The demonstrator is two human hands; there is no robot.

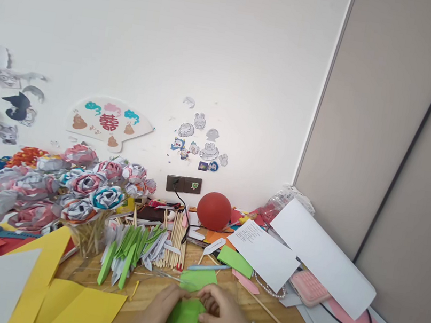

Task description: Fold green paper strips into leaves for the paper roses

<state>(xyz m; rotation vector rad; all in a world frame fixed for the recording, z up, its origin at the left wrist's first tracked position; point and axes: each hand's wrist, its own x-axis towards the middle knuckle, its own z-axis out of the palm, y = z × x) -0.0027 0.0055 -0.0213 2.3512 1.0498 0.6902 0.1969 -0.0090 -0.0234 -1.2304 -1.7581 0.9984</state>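
Observation:
A small sheet of green paper (186,315) with a crease across it is between my two hands at the table's front. My left hand (161,310) grips its left side, thumb below and fingers on top. On the opposite side, my right hand (219,313) pinches the paper's upper right edge with curled fingers. Just beyond my fingertips lies another green sheet (199,279), partly covered by them. A light blue pen (208,267) rests across its far edge, and thin scissors (168,275) lie to the left.
Paper roses (107,196) crowd the left back, beside folded green strips (131,251) and wooden sticks (178,237). A red balloon (214,211) sits against the wall. Yellow sheets (82,306) cover the front left. White paper (262,252) and a pink keypad-like object (310,288) lie right.

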